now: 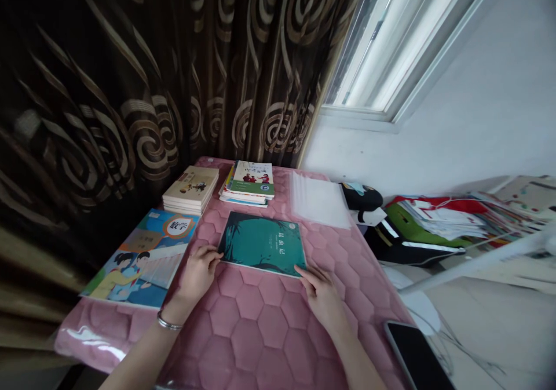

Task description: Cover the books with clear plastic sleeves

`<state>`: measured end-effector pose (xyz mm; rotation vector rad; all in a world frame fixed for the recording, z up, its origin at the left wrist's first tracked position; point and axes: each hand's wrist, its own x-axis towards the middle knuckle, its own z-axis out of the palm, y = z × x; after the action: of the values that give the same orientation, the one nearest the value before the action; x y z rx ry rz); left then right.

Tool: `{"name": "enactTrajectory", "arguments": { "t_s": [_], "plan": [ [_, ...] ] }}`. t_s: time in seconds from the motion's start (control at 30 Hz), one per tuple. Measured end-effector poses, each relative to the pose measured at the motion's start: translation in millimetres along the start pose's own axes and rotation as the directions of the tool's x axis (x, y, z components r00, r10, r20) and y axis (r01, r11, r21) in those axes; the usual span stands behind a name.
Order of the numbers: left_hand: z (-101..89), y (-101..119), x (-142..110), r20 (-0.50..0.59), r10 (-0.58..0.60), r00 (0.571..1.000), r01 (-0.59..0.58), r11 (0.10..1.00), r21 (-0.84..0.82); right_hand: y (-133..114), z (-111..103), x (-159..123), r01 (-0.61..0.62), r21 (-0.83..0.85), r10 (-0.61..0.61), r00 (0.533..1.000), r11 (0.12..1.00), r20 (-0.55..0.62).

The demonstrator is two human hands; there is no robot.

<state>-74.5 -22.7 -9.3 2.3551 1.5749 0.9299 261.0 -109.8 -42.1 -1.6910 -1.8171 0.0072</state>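
A dark green book (263, 242) lies flat on the pink quilted table cover (260, 326). My left hand (197, 271) rests at the book's near left corner, its curled fingers touching the edge. My right hand (319, 291) lies at the near right corner with fingertips on the book's edge. A bracelet sits on my left wrist.
A large colourful textbook (145, 257) lies at the left. Two book stacks (191, 189) (249, 182) and clear plastic sleeves (319, 201) sit at the back. A dark phone (417, 355) is at the right edge. A cluttered shelf of papers (447, 219) stands right; curtain behind.
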Motion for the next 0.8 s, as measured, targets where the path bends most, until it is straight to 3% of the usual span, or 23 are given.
{"name": "enactTrajectory", "arguments": {
  "t_s": [0.13, 0.3, 0.4, 0.53, 0.73, 0.8],
  "plan": [
    [1.8, 28.0, -0.4, 0.013, 0.041, 0.999, -0.043, 0.983, 0.179, -23.6, -1.5, 4.2, -0.055, -0.167, 0.045, 0.997, 0.984, -0.061],
    [27.1, 69.5, 10.7, 0.103, 0.196, 0.975, -0.206, 0.973, 0.101, -78.0, 12.2, 28.7, 0.008, -0.288, -0.004, 1.000, 0.958, 0.013],
    [39.3, 77.5, 15.4, 0.119, 0.190, 0.974, -0.199, 0.978, 0.065, -94.3, 24.5, 39.6, 0.012, -0.279, 0.003, 0.999, 0.960, 0.055],
    [37.3, 63.4, 16.2, 0.089, 0.109, 0.990, -0.113, 0.993, 0.043, -82.6, 26.3, 36.3, -0.004, -0.261, 0.018, 0.999, 0.965, 0.048],
    [12.7, 28.8, 15.9, 0.085, -0.128, 0.988, 0.123, 0.990, 0.064, -31.2, 5.7, 17.0, -0.120, -0.235, 0.128, 0.992, 0.965, 0.016],
    [5.1, 18.5, 15.5, 0.074, -0.183, 0.980, 0.178, 0.982, 0.069, -14.1, 0.1, 13.1, -0.108, -0.191, 0.116, 0.993, 0.976, 0.033]
  ]
}}
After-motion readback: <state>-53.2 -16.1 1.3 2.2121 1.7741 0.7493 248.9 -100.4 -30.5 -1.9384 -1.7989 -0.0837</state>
